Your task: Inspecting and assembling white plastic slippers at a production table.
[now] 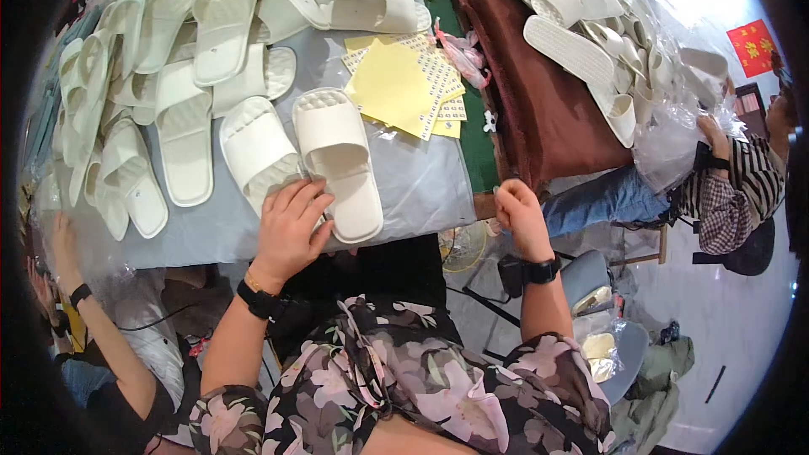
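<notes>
A pair of white slippers lies side by side at the table's front edge, toes pointing away from me. My left hand [292, 221] covers the heel of the left slipper [259, 147], its bent fingers gripping there and the fingertips reaching the right slipper [339, 170]. Something small and greyish shows by those fingertips, too little of it to name. My right hand [522, 216] is raised off the table's corner, thumb and fingers pinched together; what they hold, if anything, is too small to make out. Beyond the pair lie yellow sticker sheets [392, 84] with rows of small round labels.
Many white slippers [223, 25] are heaped at the left and back of the grey-covered table [421, 194]. Another pile [581, 55] lies on a brown-covered table to the right, where a person [742, 173] handles clear plastic. Another person's arm [109, 333] reaches in from the left.
</notes>
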`<control>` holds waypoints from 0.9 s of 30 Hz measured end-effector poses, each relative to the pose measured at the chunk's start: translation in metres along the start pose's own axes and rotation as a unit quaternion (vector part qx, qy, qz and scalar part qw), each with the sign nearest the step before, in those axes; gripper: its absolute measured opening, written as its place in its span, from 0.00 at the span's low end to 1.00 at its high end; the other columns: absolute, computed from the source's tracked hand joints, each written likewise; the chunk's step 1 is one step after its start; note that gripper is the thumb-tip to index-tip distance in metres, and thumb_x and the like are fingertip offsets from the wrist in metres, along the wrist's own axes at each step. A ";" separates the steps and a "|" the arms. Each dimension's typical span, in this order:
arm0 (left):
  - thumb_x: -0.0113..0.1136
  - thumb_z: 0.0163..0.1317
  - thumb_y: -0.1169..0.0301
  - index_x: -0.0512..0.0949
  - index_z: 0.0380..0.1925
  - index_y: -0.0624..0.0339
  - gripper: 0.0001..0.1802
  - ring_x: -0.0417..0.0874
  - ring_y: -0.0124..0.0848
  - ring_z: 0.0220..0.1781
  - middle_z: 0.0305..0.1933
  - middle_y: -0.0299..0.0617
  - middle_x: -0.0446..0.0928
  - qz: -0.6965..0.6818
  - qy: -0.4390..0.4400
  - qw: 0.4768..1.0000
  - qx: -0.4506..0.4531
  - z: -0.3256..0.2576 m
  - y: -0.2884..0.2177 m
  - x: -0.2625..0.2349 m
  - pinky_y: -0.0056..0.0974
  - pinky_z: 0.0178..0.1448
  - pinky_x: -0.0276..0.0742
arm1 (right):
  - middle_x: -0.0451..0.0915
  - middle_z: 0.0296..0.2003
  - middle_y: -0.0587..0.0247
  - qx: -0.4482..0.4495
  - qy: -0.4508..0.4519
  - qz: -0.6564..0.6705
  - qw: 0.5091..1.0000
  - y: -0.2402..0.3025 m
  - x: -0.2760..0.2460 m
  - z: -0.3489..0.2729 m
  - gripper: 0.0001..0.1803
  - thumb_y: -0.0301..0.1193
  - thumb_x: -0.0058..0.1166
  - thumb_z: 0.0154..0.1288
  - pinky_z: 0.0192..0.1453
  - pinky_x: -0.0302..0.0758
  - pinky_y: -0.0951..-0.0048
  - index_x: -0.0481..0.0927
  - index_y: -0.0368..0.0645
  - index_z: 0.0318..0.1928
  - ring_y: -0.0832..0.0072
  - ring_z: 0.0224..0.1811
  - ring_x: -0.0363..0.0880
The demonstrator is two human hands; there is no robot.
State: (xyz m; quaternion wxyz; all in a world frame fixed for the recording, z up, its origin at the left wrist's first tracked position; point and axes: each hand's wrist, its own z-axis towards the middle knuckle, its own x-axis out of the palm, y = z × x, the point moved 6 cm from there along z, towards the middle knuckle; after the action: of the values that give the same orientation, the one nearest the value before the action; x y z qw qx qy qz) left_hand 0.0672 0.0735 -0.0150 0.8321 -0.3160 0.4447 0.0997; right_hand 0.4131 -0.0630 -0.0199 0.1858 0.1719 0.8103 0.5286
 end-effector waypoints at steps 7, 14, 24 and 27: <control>0.66 0.50 0.69 0.77 0.48 0.55 0.22 0.73 0.44 0.62 0.59 0.42 0.75 0.006 0.005 1.000 -0.010 -0.003 0.000 0.000 0.48 0.62 0.64 | 0.65 0.19 0.77 0.095 -0.134 0.001 0.986 -0.055 -0.044 -0.021 0.07 0.33 0.55 0.67 0.18 0.50 0.80 0.73 0.44 0.38 0.89 0.16 0.56; 0.66 0.50 0.70 0.77 0.49 0.56 0.22 0.73 0.44 0.62 0.59 0.43 0.75 0.011 0.003 1.000 -0.005 0.000 -0.004 0.000 0.47 0.62 0.64 | 0.81 0.29 0.60 -0.052 -0.163 -0.215 0.961 -0.063 -0.062 0.011 0.14 0.33 0.58 0.63 0.35 0.74 0.65 0.79 0.33 0.41 0.68 0.30 0.79; 0.66 0.51 0.68 0.78 0.48 0.56 0.21 0.74 0.42 0.60 0.57 0.41 0.76 0.030 -0.005 1.000 -0.002 0.000 -0.004 -0.005 0.46 0.61 0.66 | 0.85 0.36 0.54 -0.030 -0.170 -0.284 0.943 -0.053 -0.062 0.021 0.20 0.34 0.65 0.54 0.46 0.76 0.66 0.80 0.35 0.45 0.65 0.41 0.84; 0.66 0.50 0.69 0.77 0.48 0.56 0.22 0.73 0.45 0.62 0.59 0.43 0.76 0.021 0.003 1.000 -0.011 -0.003 0.001 -0.002 0.47 0.62 0.65 | 0.85 0.36 0.58 -0.116 -0.164 -0.134 0.970 -0.061 -0.066 0.026 0.16 0.30 0.63 0.58 0.45 0.76 0.67 0.81 0.34 0.45 0.71 0.39 0.82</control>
State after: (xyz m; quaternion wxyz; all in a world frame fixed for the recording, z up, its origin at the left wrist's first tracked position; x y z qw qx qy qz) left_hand 0.0633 0.0725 -0.0152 0.8249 -0.3161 0.4527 0.1210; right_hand 0.4784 -0.0969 -0.0777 0.4042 0.1236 0.7173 0.5539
